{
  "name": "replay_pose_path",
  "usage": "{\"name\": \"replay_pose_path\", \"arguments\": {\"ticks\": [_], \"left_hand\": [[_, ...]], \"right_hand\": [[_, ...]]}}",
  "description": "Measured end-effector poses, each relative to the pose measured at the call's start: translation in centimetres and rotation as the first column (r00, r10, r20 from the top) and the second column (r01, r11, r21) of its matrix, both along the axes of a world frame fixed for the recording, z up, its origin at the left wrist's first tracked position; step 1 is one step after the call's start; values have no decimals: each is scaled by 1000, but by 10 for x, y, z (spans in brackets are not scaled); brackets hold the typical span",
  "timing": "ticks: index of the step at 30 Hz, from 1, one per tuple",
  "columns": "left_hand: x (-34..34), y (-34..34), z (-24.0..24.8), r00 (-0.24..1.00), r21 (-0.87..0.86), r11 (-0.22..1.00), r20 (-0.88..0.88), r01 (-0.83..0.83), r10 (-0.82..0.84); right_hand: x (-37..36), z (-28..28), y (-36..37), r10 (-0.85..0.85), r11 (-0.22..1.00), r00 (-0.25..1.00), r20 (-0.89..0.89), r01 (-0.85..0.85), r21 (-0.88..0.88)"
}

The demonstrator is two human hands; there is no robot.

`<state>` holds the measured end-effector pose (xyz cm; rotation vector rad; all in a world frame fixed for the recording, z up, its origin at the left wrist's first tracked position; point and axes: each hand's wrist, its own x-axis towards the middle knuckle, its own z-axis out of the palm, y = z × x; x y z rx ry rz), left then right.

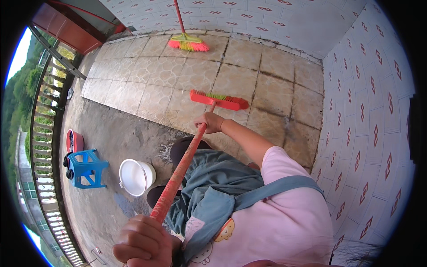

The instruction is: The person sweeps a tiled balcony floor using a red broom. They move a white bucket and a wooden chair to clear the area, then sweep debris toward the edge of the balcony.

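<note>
A broom runs slantwise before me, with a scuffed red pole [177, 178] and a wide red head [220, 101] of red and green bristles. My left hand [141, 242], near the lower edge, is closed around the pole's top end. Farther down the pole, my right hand [209, 122] wraps it just above the head, its arm stretched out. The bristles are on or close to the patterned tile floor [193, 73]; exact contact cannot be made out.
A second broom [188, 43] stands against the tiled wall [249, 22]. On the grey concrete at left are a white bucket [152, 171], a blue plastic stool [91, 167] and a red basin [76, 140]. A balustrade [41, 147] borders the far left; another tiled wall [356, 133] rises at right.
</note>
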<state>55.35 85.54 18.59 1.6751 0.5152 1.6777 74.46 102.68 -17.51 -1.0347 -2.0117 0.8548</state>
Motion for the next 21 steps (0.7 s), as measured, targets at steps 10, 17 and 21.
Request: {"name": "replay_pose_path", "arguments": {"ticks": [10,17,21], "left_hand": [[13,29,-42,974,-186,958,112,217,-198],[48,8,-107,812,-379,721,197,580,-550],[49,4,-84,824,-376,750,72,544,-561]], "right_hand": [[102,-22,-85,-297,952,947,121,303,-37],[208,-36,-215,-511,822,732,451,569,8],[199,-34,-221,-539,794,732,417,607,-40]]}}
